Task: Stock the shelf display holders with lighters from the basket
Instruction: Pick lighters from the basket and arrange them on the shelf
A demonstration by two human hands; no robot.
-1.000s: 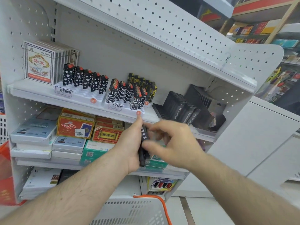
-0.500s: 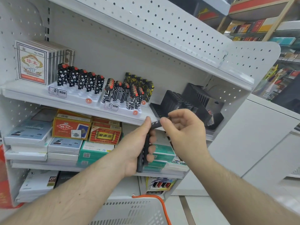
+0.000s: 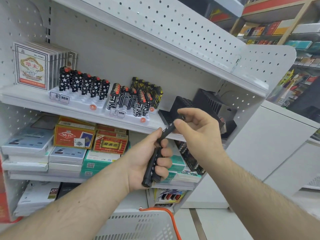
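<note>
Left hand (image 3: 147, 158) curling fingers round a bundle of slim black lighters (image 3: 153, 166), holding them near-upright below the shelf (image 3: 76, 110) edge. Right hand (image 3: 195, 129) pinching one black lighter (image 3: 168, 129) between thumb and fingertips, tilting it up to the right, just near the black display holder (image 3: 183, 104); lower end seemingly touching the bundle. White basket (image 3: 138, 226) with orange handle sitting near, below both forearms.

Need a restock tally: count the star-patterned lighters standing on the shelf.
5 star-patterned lighters stand in one row at the back of the white display holder, left on the upper shelf, beside the card packs. None looks hidden.
</note>
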